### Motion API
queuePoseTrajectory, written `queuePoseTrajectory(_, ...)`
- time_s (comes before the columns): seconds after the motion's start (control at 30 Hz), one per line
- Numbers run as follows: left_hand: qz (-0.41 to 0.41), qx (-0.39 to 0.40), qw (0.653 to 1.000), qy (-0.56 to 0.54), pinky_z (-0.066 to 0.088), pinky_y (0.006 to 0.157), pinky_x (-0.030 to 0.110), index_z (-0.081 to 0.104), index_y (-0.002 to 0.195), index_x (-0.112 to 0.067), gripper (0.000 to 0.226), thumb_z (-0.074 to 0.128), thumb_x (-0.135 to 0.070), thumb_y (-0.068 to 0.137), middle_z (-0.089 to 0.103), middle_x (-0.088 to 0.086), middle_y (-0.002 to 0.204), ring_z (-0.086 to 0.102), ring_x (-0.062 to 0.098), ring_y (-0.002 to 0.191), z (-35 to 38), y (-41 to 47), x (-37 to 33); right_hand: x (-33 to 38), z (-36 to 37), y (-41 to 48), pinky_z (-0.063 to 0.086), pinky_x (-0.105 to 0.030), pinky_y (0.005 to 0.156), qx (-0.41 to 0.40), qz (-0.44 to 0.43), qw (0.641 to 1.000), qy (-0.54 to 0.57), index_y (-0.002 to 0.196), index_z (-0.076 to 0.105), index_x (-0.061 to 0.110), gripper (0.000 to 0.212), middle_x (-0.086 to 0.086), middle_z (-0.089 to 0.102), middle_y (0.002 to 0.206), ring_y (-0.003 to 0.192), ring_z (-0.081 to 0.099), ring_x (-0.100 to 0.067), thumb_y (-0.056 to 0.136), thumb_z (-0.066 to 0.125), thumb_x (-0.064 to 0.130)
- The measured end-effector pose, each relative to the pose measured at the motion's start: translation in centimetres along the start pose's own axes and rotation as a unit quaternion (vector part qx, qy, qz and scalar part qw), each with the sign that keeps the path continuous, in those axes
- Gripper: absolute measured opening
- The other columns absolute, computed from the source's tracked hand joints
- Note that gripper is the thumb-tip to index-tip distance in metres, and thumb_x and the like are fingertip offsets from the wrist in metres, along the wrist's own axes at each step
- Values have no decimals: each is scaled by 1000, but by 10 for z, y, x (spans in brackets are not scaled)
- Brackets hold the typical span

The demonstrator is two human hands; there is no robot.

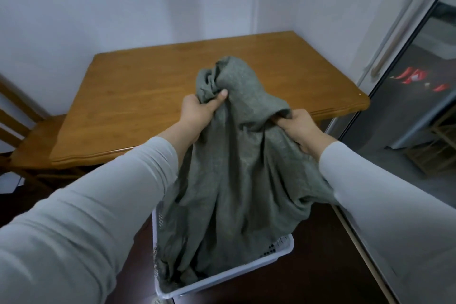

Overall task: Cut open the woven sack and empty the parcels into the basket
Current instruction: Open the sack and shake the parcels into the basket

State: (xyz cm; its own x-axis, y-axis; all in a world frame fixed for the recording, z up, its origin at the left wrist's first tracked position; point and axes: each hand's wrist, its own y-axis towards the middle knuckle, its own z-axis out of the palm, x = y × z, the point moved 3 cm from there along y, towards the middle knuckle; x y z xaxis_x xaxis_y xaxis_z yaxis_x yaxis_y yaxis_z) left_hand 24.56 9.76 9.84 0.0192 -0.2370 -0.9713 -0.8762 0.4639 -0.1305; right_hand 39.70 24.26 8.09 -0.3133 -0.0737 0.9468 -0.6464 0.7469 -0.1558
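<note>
Both hands grip the bunched upper end of the grey sack (237, 155), the left hand (199, 108) and right hand (299, 128) with fingers clamped on its cloth, its lower end hanging into the white basket (276, 258) near the desk (138, 86). No parcels show; if any snag in the folds or the sack swings left past the rim, they could spill onto the floor.

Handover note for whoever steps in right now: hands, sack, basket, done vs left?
Left hand: grip shut on the bunched top of the grey-green woven sack.
Right hand: grip shut on a fold of the sack's upper edge.
The sack is held up, hanging; its lower end dips into the white perforated plastic basket on the floor, in front of the brown wooden table.
Done: sack lifted over the basket, being emptied.
Unknown: no parcels visible, the sack hides the basket's inside; the cut is not visible.
Left: confirm the sack is empty, then pull it clear.
</note>
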Motion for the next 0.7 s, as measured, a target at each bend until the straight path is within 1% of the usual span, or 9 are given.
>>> queuePoseTrajectory(0.13,-20,74,997,2,52,86,34,61,97,-19,39,79,-41,70,66,-3,99,64,20,100,17,-9,22,-27,-41,8,53,-26,73,-85,67,990,94,118,61,0,30,-12,66,104,72,60,-16,89,61,7)
queuePoseTrajectory(0.2,-19,137,989,60,46,101,39,51,124,-15,79,84,-45,59,57,0,127,54,22,121,27,-12,40,-46,-64,7,51,-36,87,-131,122,971,156,124,56,0,35,-14,63,116,79,63,-21,90,58,6)
queuePoseTrajectory(0.27,-20,197,952,235,22,117,50,19,147,-27,118,83,-57,52,18,7,156,17,30,144,35,-15,64,-61,-82,3,51,-44,91,-154,176,952,197,127,53,3,35,-15,63,120,86,64,-26,92,53,9)
queuePoseTrajectory(0.3,-28,222,925,308,10,118,53,2,149,-34,128,81,-60,51,-5,5,159,-3,32,146,38,-18,80,-65,-87,-2,51,-44,89,-158,198,944,211,126,53,5,33,-14,64,116,86,64,-26,94,49,12)
queuePoseTrajectory(0.4,-81,262,890,365,1,118,55,-31,140,-36,151,84,-60,45,-31,7,154,-21,30,144,56,-32,133,-75,-99,-9,50,-39,70,-149,250,926,241,119,53,11,26,-10,64,98,83,62,-24,99,40,21)
queuePoseTrajectory(0.47,-114,290,876,368,0,118,55,-37,137,-32,157,85,-60,43,-33,6,153,-21,28,145,75,-41,169,-80,-105,-9,48,-38,64,-143,278,919,241,119,53,11,28,-10,63,95,83,61,-25,99,38,24)
queuePoseTrajectory(0.57,-102,372,826,411,-10,116,55,-35,140,-28,157,81,-66,41,-25,1,156,-21,24,145,117,-57,213,-83,-107,-8,45,-37,58,-136,304,918,214,92,56,6,23,-10,61,84,73,58,-24,99,38,19)
queuePoseTrajectory(0.63,-81,380,819,423,-17,112,52,-22,146,-25,148,79,-66,46,-14,-1,159,-14,22,146,147,-64,236,-88,-110,-5,50,-34,49,-137,306,921,197,79,53,8,24,-10,62,74,65,59,-23,98,40,14)
queuePoseTrajectory(0.7,-65,331,846,413,-14,115,45,6,150,-16,116,73,-57,64,19,2,156,13,22,146,168,-66,255,-95,-115,2,50,-28,41,-144,295,922,207,80,54,10,23,-8,65,62,58,60,-21,98,40,13)
